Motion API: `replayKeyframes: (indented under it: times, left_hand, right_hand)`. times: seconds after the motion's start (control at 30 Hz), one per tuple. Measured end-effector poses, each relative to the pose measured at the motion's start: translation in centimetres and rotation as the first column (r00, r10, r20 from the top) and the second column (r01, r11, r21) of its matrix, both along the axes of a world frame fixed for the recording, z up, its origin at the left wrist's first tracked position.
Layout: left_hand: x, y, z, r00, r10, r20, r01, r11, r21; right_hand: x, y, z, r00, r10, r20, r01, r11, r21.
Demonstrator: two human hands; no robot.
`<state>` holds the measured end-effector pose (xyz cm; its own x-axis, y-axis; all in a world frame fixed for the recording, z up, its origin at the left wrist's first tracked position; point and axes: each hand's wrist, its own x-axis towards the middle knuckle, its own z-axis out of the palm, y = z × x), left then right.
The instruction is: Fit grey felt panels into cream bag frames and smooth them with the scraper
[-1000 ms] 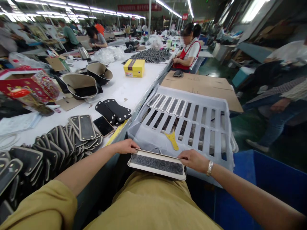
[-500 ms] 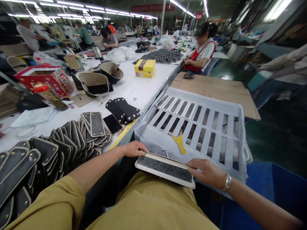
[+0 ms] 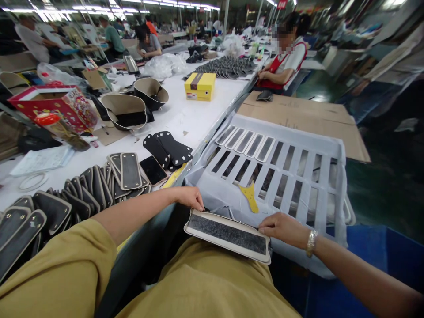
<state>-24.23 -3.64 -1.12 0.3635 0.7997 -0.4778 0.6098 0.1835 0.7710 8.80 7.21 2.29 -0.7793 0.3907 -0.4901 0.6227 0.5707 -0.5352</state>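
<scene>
A long flat panel (image 3: 228, 234) with a cream border and a dark grey, felt-like strip lies across my lap, tilted down to the right. My left hand (image 3: 190, 197) is closed in a pinch at its far edge near the left corner, where a small dark bit shows by the fingertips. At the far right corner, my right hand (image 3: 281, 228) grips the panel between thumb and bent fingers. Just beyond the panel is a slotted tray draped in pale cloth (image 3: 212, 190), with a yellow Y-shaped piece (image 3: 250, 197) lying on it.
Several cream-edged strips (image 3: 245, 142) sit in the tray's far row. On the white table (image 3: 195, 115) are a heap of dark riveted panels (image 3: 84, 190), a phone (image 3: 153, 170), black pieces (image 3: 174, 148) and a yellow box (image 3: 200, 86). A blue bin (image 3: 374, 251) stands right; a co-worker (image 3: 285, 66) sits beyond.
My left hand has lifted slightly and turned its fingertips down into a pinch at the panel's far edge. My right fingers have drawn back from the strip to the corner. The view has shifted slightly.
</scene>
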Motion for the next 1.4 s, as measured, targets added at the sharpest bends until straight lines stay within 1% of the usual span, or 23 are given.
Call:
replayKeyframes:
  times: [0.1, 0.2, 0.3, 0.4, 0.47, 0.6, 0.67, 0.73, 0.77, 0.83, 0.93, 1.0, 1.07, 1.13, 1.2, 1.3, 1.4]
  left_hand:
    - [0.1, 1.8, 0.6, 0.995, -0.096, -0.036, 0.095, 0.995, -0.023]
    - [0.4, 3.0, 0.9, 0.985, -0.165, -0.054, 0.163, 0.986, -0.027]
    - [0.6, 3.5, 1.0, 0.976, -0.208, -0.069, 0.207, 0.978, -0.017]
    - [0.8, 3.6, 1.0, 0.969, -0.232, -0.084, 0.234, 0.972, 0.013]
    - [0.9, 3.4, 0.9, 0.964, -0.25, -0.088, 0.254, 0.966, 0.039]
    - [0.7, 2.9, 0.6, 0.954, -0.294, -0.066, 0.299, 0.95, 0.092]
    - [0.4, 2.7, 0.6, 0.948, -0.317, -0.016, 0.317, 0.943, 0.1]
    - [0.1, 2.5, 0.6, 0.941, -0.335, 0.051, 0.329, 0.94, 0.094]
    - [-0.1, 2.3, 0.6, 0.939, -0.334, 0.081, 0.327, 0.941, 0.085]
    - [-0.5, 1.9, 0.7, 0.944, -0.31, 0.109, 0.304, 0.95, 0.065]
    - [-0.5, 1.0, 0.7, 0.967, -0.238, 0.096, 0.233, 0.971, 0.062]
    - [0.0, 0.3, 0.6, 0.98, -0.184, 0.074, 0.175, 0.979, 0.106]
    - [1.0, -0.1, 0.4, 0.992, -0.113, 0.061, 0.101, 0.98, 0.171]
    - [2.3, -0.1, 0.1, 0.994, -0.061, 0.088, 0.04, 0.974, 0.224]
    - [3.4, 0.4, -0.2, 0.988, -0.062, 0.141, 0.026, 0.969, 0.245]
    - [4.6, 1.5, -0.5, 0.977, -0.097, 0.189, 0.06, 0.98, 0.191]
    - [5.4, 2.6, -0.6, 0.978, -0.076, 0.193, 0.058, 0.994, 0.096]
  right_hand:
    - [-1.3, 1.3, 0.3, 0.992, 0.067, 0.107, -0.062, 0.997, -0.053]
    - [-3.0, 2.1, 0.5, 0.973, 0.13, 0.19, -0.129, 0.991, -0.019]
    - [-4.7, 2.6, 0.4, 0.944, 0.177, 0.279, -0.177, 0.984, -0.025]
    - [-5.7, 3.1, 0.2, 0.907, 0.225, 0.355, -0.198, 0.974, -0.113]
    - [-6.0, 3.2, 0.2, 0.898, 0.238, 0.371, -0.197, 0.97, -0.144]
    - [-5.6, 3.2, 0.4, 0.916, 0.238, 0.322, -0.221, 0.971, -0.091]
    - [-5.1, 3.2, 0.6, 0.926, 0.233, 0.298, -0.228, 0.972, -0.052]
    - [-4.4, 3.1, 0.4, 0.943, 0.211, 0.259, -0.205, 0.978, -0.049]
    - [-4.0, 3.2, 0.3, 0.956, 0.189, 0.224, -0.179, 0.982, -0.066]
    - [-3.1, 3.2, -0.4, 0.983, 0.126, 0.132, -0.104, 0.982, -0.159]
    - [-1.9, 3.4, -1.5, 1.0, 0.014, 0.015, -0.008, 0.942, -0.337]
    - [-1.3, 3.4, -2.2, 0.999, -0.043, -0.024, 0.03, 0.912, -0.41]
    - [-0.9, 3.2, -2.7, 0.995, -0.087, -0.045, 0.058, 0.895, -0.442]
    - [-0.8, 3.0, -3.1, 0.991, -0.122, -0.057, 0.082, 0.881, -0.466]
    - [-0.9, 2.8, -3.4, 0.987, -0.148, -0.069, 0.095, 0.863, -0.496]
    - [-1.1, 2.5, -3.7, 0.984, -0.15, -0.094, 0.082, 0.857, -0.509]
    - [-1.3, 2.4, -3.8, 0.99, -0.085, -0.108, 0.024, 0.879, -0.476]
